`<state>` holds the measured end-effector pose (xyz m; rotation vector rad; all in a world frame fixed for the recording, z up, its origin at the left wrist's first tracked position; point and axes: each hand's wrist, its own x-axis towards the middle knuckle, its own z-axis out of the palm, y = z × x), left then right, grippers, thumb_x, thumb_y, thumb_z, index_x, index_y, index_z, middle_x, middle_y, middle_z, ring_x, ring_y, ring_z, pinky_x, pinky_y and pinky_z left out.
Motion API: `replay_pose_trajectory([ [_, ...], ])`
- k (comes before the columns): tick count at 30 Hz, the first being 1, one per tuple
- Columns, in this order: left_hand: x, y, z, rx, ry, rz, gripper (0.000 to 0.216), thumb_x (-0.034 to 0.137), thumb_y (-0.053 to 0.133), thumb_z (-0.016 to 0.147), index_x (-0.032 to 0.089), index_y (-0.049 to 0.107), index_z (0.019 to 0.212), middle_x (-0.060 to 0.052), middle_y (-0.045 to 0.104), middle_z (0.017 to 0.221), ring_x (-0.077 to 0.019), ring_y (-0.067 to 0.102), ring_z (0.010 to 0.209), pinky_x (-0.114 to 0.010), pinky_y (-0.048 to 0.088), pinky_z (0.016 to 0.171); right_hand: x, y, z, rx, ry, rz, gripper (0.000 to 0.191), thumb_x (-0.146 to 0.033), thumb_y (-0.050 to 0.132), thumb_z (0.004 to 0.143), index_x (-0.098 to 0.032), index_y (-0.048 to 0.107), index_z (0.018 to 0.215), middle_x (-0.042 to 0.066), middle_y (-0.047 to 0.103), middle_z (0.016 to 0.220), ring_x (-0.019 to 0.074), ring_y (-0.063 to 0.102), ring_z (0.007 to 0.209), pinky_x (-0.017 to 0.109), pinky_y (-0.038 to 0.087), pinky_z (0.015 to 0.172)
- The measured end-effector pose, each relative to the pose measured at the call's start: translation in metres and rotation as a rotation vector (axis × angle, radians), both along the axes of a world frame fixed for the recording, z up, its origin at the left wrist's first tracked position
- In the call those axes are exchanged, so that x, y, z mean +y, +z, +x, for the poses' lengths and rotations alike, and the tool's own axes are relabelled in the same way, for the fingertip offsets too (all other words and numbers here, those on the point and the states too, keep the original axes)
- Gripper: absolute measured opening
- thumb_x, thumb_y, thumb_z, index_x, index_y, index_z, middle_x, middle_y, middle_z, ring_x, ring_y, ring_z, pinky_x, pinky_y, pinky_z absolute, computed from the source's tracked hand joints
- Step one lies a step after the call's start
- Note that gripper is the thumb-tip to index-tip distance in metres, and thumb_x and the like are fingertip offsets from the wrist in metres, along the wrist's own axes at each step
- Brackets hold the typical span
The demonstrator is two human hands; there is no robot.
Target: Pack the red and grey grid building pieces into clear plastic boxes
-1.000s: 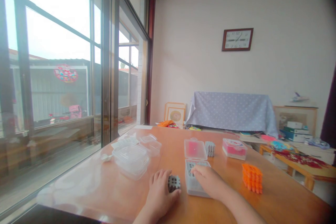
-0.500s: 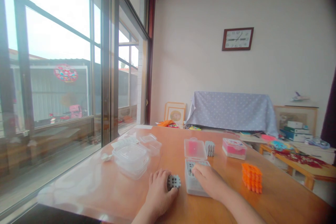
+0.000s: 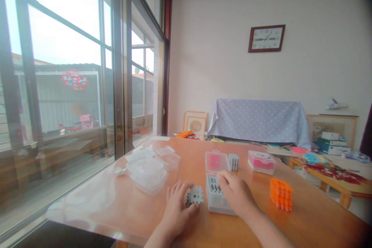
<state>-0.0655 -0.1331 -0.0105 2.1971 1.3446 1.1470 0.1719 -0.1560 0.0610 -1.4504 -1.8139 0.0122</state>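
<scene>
My left hand (image 3: 176,207) is curled around a small stack of grey notched pieces (image 3: 195,195) that rests on the wooden table (image 3: 305,217). Just to its right stands an open clear plastic box (image 3: 216,200) with grey pieces inside and its lid (image 3: 216,161) tipped back. My right hand (image 3: 236,193) lies over the box's top right, fingers bent down into it; whether they grip a piece is hidden.
Behind the box stand another grey stack (image 3: 233,162) and a closed pink box (image 3: 260,161). An orange stack (image 3: 280,194) sits at the right. Empty clear containers (image 3: 147,168) lie at the left, near the window. A low side table (image 3: 331,176) stands beyond the right edge.
My left hand has tilted the grey stack up a little and kept hold of it. My right hand has stayed over the open box. The view has shifted slightly upward.
</scene>
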Motion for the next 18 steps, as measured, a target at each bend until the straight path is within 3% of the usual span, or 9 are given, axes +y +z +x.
replay_pose_trajectory([
  [6,-0.002,-0.002,-0.002,-0.076,-0.07,0.096,0.053,0.037,0.068,0.081,0.034,0.057,0.134,-0.007,0.051,0.146,-0.0334,0.035,0.142,-0.058,0.017,0.119,-0.002,0.008,-0.029,-0.149,0.119,-0.034,0.03,-0.032,0.046,0.094,-0.026,0.068,0.113,0.007,0.072,0.11,0.0237,0.063,0.106,0.032,0.042,0.09],
  [11,-0.007,-0.003,-0.002,-0.043,-0.098,0.144,0.05,0.04,0.062,0.089,0.035,0.054,0.138,-0.006,0.044,0.153,-0.0321,0.031,0.146,-0.059,0.015,0.121,-0.002,0.004,-0.051,-0.226,0.125,-0.15,0.025,-0.03,0.048,0.092,-0.027,0.071,0.1,0.005,0.074,0.096,0.0225,0.065,0.095,0.03,0.041,0.077],
  [15,-0.005,-0.01,-0.001,-0.09,-0.094,0.165,0.066,0.039,0.063,0.09,0.033,0.037,0.15,-0.008,0.037,0.158,-0.0301,0.027,0.148,-0.055,0.018,0.122,0.003,0.001,-0.048,-0.031,0.167,-0.248,0.02,-0.03,0.053,0.088,-0.027,0.072,0.094,0.0,0.075,0.087,0.0181,0.066,0.081,0.027,0.04,0.069],
  [18,0.0,-0.015,0.0,-0.198,-0.068,0.154,0.082,0.038,0.066,0.088,0.029,0.02,0.156,-0.011,0.032,0.159,-0.0293,0.029,0.148,-0.052,0.025,0.121,0.008,0.003,-0.029,0.142,0.202,-0.22,0.022,-0.033,0.052,0.088,-0.027,0.072,0.096,-0.001,0.075,0.086,0.0176,0.065,0.081,0.027,0.044,0.072],
])
